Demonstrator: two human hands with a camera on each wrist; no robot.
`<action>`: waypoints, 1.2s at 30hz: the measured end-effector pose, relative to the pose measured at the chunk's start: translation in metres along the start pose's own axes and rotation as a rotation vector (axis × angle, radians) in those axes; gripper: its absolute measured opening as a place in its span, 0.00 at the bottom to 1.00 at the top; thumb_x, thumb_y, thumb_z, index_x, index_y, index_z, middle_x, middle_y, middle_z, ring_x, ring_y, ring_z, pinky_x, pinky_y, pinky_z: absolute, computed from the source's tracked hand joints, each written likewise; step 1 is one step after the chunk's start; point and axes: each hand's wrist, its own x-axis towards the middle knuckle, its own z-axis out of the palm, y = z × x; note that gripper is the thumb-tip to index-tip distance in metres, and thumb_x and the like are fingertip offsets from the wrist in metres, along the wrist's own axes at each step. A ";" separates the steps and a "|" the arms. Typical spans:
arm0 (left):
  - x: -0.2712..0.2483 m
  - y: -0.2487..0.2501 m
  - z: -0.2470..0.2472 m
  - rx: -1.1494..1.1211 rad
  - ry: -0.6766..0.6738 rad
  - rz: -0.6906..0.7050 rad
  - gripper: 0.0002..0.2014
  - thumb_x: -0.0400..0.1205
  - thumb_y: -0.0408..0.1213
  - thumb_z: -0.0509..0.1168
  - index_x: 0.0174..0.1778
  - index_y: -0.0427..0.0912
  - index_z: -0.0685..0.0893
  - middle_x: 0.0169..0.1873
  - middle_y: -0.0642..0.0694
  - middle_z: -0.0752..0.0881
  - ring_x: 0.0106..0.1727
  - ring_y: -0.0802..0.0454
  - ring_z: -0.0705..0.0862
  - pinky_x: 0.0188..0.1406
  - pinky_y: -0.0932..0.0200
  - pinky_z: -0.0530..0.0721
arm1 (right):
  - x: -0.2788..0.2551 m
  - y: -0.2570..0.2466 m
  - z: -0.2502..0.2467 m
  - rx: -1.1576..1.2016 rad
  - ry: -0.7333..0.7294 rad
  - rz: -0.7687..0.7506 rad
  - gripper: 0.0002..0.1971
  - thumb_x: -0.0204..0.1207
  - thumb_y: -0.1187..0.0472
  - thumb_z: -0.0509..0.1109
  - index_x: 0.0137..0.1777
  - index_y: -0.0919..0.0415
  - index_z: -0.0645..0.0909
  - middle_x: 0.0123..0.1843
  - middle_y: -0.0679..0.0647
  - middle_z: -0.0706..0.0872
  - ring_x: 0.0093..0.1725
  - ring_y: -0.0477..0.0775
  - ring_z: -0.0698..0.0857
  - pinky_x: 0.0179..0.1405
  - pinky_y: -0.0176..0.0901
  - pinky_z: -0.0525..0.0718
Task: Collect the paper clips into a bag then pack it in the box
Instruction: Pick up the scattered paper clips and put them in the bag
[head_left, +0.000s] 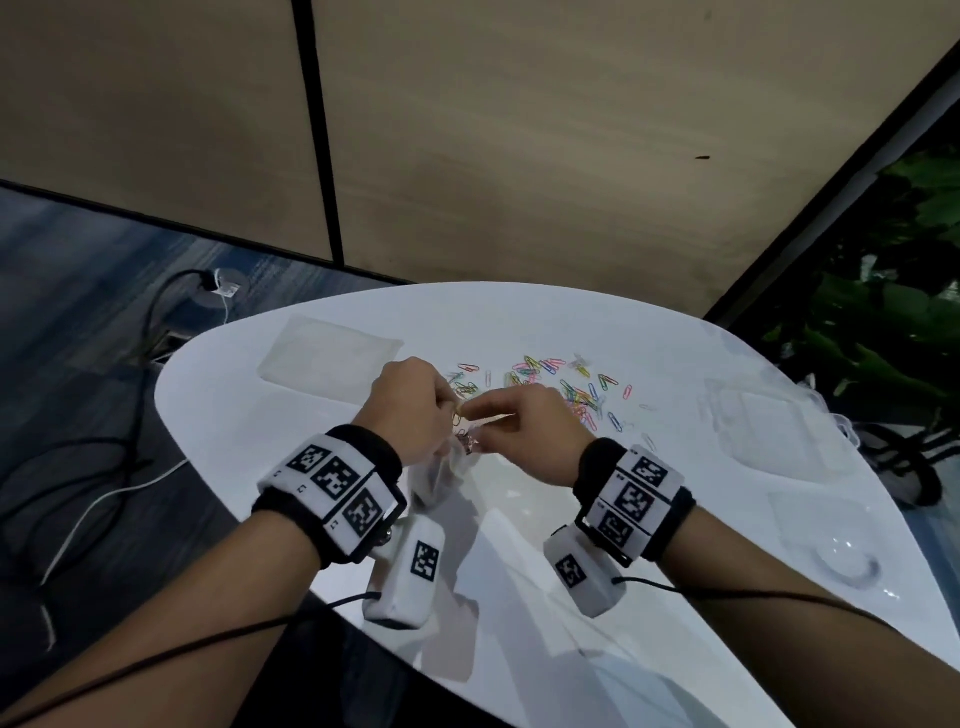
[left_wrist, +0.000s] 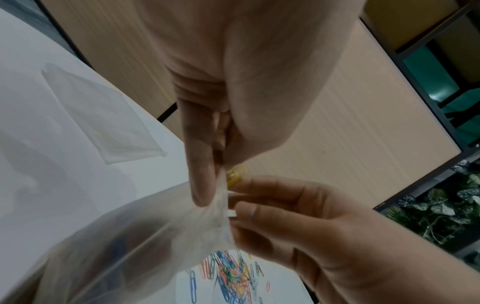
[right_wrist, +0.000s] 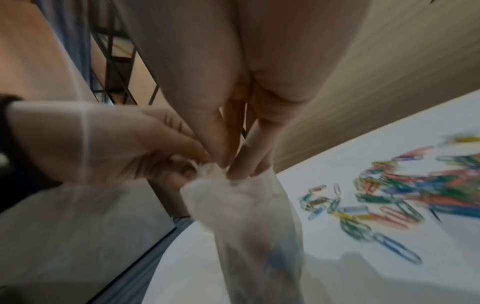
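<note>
- My left hand and right hand meet above the near middle of the table, both pinching the bag at its top.
- Loose paper clips lie on the table just behind my hands.
- A flat spare bag lies behind and left.
- A plant stands right of the table.

Just beyond the right hand, a scatter of coloured wire paper clips covers the white bench. Beyond the left hand lies a flat clear plastic bag. Bare bench lies nearer than both hands.
</note>
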 end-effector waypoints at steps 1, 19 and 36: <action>0.000 -0.002 -0.005 -0.004 0.008 -0.010 0.11 0.81 0.27 0.65 0.37 0.36 0.91 0.33 0.38 0.92 0.30 0.45 0.93 0.43 0.49 0.94 | 0.003 -0.005 -0.006 0.049 0.013 -0.022 0.11 0.76 0.70 0.71 0.54 0.59 0.89 0.53 0.53 0.92 0.45 0.49 0.93 0.50 0.42 0.90; 0.002 -0.025 -0.044 0.040 0.100 -0.040 0.11 0.83 0.27 0.63 0.46 0.36 0.92 0.41 0.40 0.91 0.29 0.44 0.93 0.41 0.51 0.94 | 0.128 0.069 0.031 -1.013 -0.302 -0.176 0.23 0.85 0.65 0.56 0.80 0.60 0.64 0.84 0.58 0.62 0.80 0.61 0.68 0.75 0.54 0.72; 0.007 -0.008 -0.021 0.077 0.012 -0.026 0.09 0.80 0.26 0.66 0.45 0.37 0.92 0.42 0.41 0.92 0.37 0.42 0.93 0.46 0.48 0.93 | 0.067 0.083 -0.031 -0.186 0.285 0.222 0.05 0.72 0.67 0.76 0.45 0.62 0.92 0.42 0.56 0.93 0.44 0.54 0.92 0.53 0.44 0.90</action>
